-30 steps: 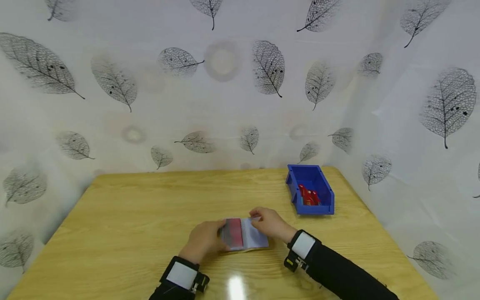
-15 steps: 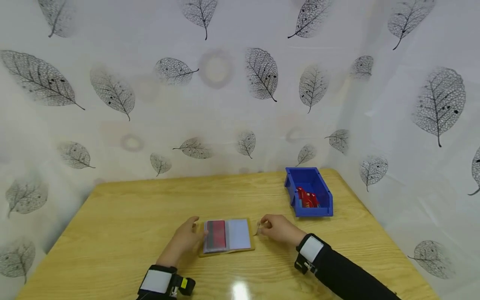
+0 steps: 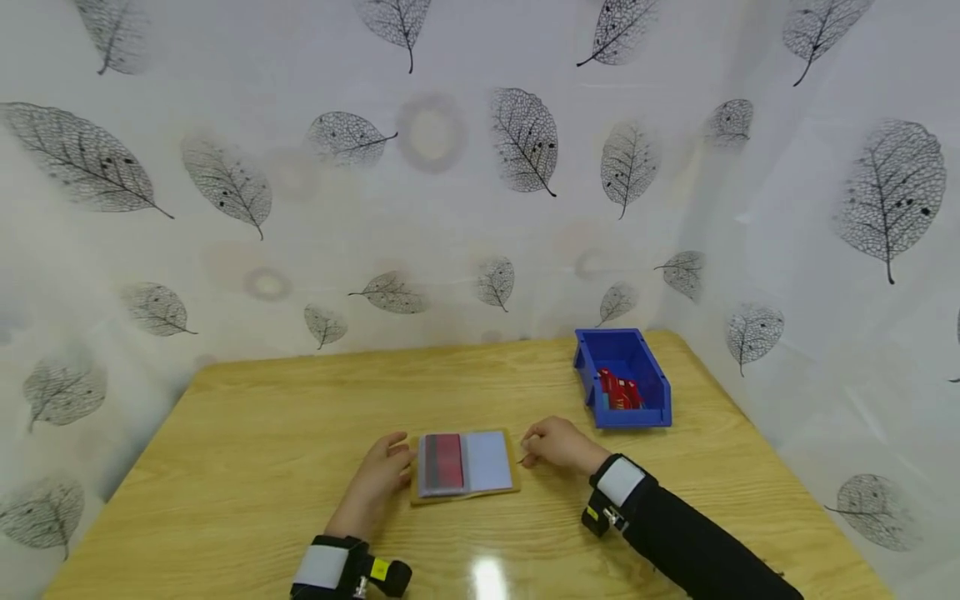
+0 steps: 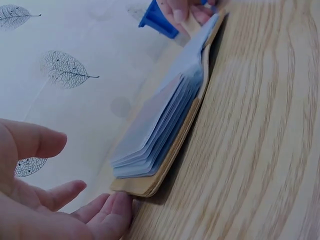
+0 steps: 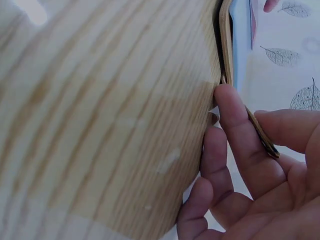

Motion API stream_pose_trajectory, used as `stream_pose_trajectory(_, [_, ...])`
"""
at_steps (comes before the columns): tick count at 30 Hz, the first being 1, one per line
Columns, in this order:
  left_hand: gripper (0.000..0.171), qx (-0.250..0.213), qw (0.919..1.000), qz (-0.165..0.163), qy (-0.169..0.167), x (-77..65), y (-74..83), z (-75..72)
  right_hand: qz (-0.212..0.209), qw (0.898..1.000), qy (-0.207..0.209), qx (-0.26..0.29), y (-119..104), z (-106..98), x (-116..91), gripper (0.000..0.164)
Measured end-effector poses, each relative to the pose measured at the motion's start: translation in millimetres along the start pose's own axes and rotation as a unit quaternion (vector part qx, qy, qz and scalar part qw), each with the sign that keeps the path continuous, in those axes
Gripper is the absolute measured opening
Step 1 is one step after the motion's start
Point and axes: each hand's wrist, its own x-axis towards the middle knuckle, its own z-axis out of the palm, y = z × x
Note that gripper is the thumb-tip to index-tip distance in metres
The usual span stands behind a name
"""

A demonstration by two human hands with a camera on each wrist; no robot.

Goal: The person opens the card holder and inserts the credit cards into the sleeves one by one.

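A tan-covered card holder (image 3: 486,461) lies spread open on the table, its clear sleeves stacked on the left half. Behind the top sleeve a pink-red and grey card (image 3: 448,461) shows through. My left hand (image 3: 380,472) is at the holder's left edge, fingers loose and apart; in the left wrist view its lower fingertips touch the cover's corner. Off the right edge, my right hand (image 3: 558,442) pinches a thin tan strap (image 5: 262,134) between thumb and index finger, the other fingers bent loosely below. The strap's join to the cover is partly hidden by the fingers.
A blue plastic bin (image 3: 633,419) with red packets (image 3: 619,392) in it stands at the table's back right, beyond my right hand. Behind the wooden table (image 3: 285,417) hangs a white curtain (image 3: 480,208) with leaf prints.
Both hands have come off the sleeves to the holder's outer edges, the right one taking the strap. The holder shifted left in view, then slightly back right. The right leaf now shows its tan border.
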Motion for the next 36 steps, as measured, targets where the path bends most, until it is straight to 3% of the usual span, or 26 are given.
stream_pose_trajectory(6, [0.044, -0.043, 0.9984, 0.021, 0.031, 2.1, 7.2, 12.6, 0.01, 0.999, 0.0, 0.035, 3, 0, 1, 0.018])
stream_pose_trajectory(11, [0.039, -0.092, 0.9944, 0.051, 0.009, 7.1, 13.9, 35.2, 0.023, 0.998, 0.004, 0.051, 4, -3, 0, 0.017])
stream_pose_trajectory(13, [0.036, -0.065, 0.9951, 0.073, -0.014, 9.6, 14.9, 46.9, 0.025, 0.998, 0.005, 0.061, 4, -4, 0, 0.017])
stream_pose_trajectory(15, [0.034, 0.009, 0.9928, 0.112, -0.041, 12.0, 13.7, 58.8, 0.025, 0.997, 0.003, 0.07, 4, -4, 0, 0.018])
stream_pose_trajectory(16, [0.033, 0.061, 0.9879, 0.133, -0.051, 13.2, 11.9, 65.1, 0.025, 0.997, 0.004, 0.074, 5, -4, 0, 0.018])
stream_pose_trajectory(17, [0.032, 0.122, 0.9776, 0.161, -0.06, 14.1, 10.4, 71.3, 0.027, 0.997, 0.005, 0.079, 5, -3, 0, 0.019])
stream_pose_trajectory(18, [0.031, 0.192, 0.9602, 0.193, -0.062, 15.1, 8.9, 77.2, 0.028, 0.996, 0.006, 0.082, 5, -2, 0, 0.019])
stream_pose_trajectory(20, [0.032, 0.311, 0.9153, 0.25, -0.054, 16.2, 6.3, 86.7, 0.031, 0.996, 0.01, 0.084, 5, -1, 0, 0.019])
stream_pose_trajectory(22, [0.033, 0.394, 0.872, 0.288, -0.038, 16.8, 5.3, 92.6, 0.032, 0.997, 0.014, 0.076, 4, 0, 0, 0.019])
stream_pose_trajectory(23, [0.033, 0.419, 0.8563, 0.3, -0.031, 16.3, 6.6, 93.4, 0.032, 0.997, 0.015, 0.068, 3, 0, 0, 0.019])
stream_pose_trajectory(24, [0.035, 0.433, 0.8472, 0.307, -0.026, 16.1, 7.4, 93.5, 0.03, 0.998, 0.016, 0.059, 2, 0, 0, 0.018])
stream_pose_trajectory(27, [0.038, 0.436, 0.8505, 0.292, -0.032, 14.6, 9.8, 91.4, 0.026, 0.999, 0.023, 0.034, -1, -2, 1, 0.016])
stream_pose_trajectory(29, [0.041, 0.43, 0.8603, 0.272, -0.041, 13.2, 10.2, 89.8, 0.026, 0.999, 0.028, 0.034, -3, -4, 1, 0.016])
stream_pose_trajectory(33, [0.043, 0.414, 0.8783, 0.235, -0.046, 11.1, 8.8, 88.9, 0.041, 0.995, 0.049, 0.079, 2, -8, 1, 0.017])
stream_pose_trajectory(36, [0.054, 0.411, 0.8831, 0.223, -0.038, 11.1, 5.7, 89.4, 0.066, 0.988, 0.073, 0.122, 9, -8, 1, 0.013])
